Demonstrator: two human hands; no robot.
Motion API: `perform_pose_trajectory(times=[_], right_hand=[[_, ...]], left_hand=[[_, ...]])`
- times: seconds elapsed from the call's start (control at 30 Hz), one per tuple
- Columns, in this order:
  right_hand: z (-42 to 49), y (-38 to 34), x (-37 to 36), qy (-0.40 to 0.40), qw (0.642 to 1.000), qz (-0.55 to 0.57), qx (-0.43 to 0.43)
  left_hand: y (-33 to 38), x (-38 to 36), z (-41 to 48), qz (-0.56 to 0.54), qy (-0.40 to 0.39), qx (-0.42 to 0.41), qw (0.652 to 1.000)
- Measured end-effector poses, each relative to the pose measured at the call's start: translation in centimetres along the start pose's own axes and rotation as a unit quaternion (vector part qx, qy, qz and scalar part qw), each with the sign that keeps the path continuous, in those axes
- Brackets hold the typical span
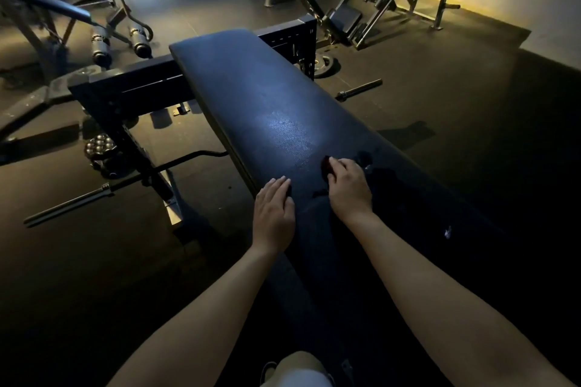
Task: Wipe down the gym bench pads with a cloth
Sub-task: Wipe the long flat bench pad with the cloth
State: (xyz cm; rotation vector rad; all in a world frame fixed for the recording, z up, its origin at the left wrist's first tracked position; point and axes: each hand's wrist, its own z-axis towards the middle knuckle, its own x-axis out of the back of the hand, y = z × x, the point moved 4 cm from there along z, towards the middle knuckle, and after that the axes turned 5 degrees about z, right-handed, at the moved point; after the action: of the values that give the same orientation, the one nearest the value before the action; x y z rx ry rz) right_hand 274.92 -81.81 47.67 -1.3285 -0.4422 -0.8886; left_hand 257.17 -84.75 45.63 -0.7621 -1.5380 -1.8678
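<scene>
The bench (pixel 251 88) runs lengthwise away from the person, its long axis going from the near edge of the view up and a little to the left, where the far end of the pad stands out over a dark frame. Both hands are on the near half of the pad.

The right hand (pixel 349 192) sits near the pad's midline with its fingers (pixel 338 166) curled down over a dark cloth (pixel 327 166). Only a small bunched part of the cloth shows past the knuckles. In this light its outline is hard to separate from the pad, so I cannot tell how far it spreads.

The left hand (pixel 273 214) lies flat by the pad's left edge, a little nearer the person than the right, with its fingers (pixel 279 185) straight and close together, holding nothing. It looks like a bracing hand.

The relation that matters is that most of the pad lies ahead of the right fingers, along that same long axis. A pale sheen (pixel 286 132) sits just beyond the cloth; whether it is damp or only reflected light I cannot tell. Since the right hand already holds the cloth, the likely next stroke is a push forward along the length of the pad toward the far end, with the left hand steadying.

A barbell (pixel 72 201) lies on the floor (pixel 440 122) to the left.
</scene>
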Motion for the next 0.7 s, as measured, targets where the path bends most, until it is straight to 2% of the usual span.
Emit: perform_pose_trajectory(times=[0.07,0.2,0.27,0.33,0.43,0.5,0.57,0.7], right_hand=[[-0.4,-1.2,-0.7,-0.018,1.000,0.015,0.017],[-1.6,-3.8,-2.9,-0.167,0.972,0.089,0.142],[-1.4,-3.2,-2.9,-0.159,0.970,0.079,0.164],[-0.4,-2.1,-2.4,-0.131,0.977,0.066,0.153],[2.7,0.1,-1.0,-0.067,0.994,0.037,0.082],[4.6,1.4,-0.1,-0.035,0.999,0.021,0.023],[5.3,1.1,-0.4,-0.035,0.999,0.018,-0.010],[5.0,-2.1,-2.2,-0.091,0.992,0.074,0.044]], left_hand=[[-0.3,0.1,0.1,-0.005,0.008,0.006,1.000],[-0.6,0.8,1.8,-0.068,0.053,0.037,0.996],[-0.1,1.0,3.4,-0.081,0.055,0.044,0.994],[0.9,0.7,4.9,-0.044,0.027,0.022,0.998],[2.0,-0.5,5.8,0.091,0.001,-0.010,0.996],[2.0,-0.9,5.6,0.127,-0.001,-0.009,0.992],[1.5,-1.0,5.5,0.118,0.009,-0.003,0.993],[0.9,-1.0,6.0,0.083,0.035,0.010,0.996]])
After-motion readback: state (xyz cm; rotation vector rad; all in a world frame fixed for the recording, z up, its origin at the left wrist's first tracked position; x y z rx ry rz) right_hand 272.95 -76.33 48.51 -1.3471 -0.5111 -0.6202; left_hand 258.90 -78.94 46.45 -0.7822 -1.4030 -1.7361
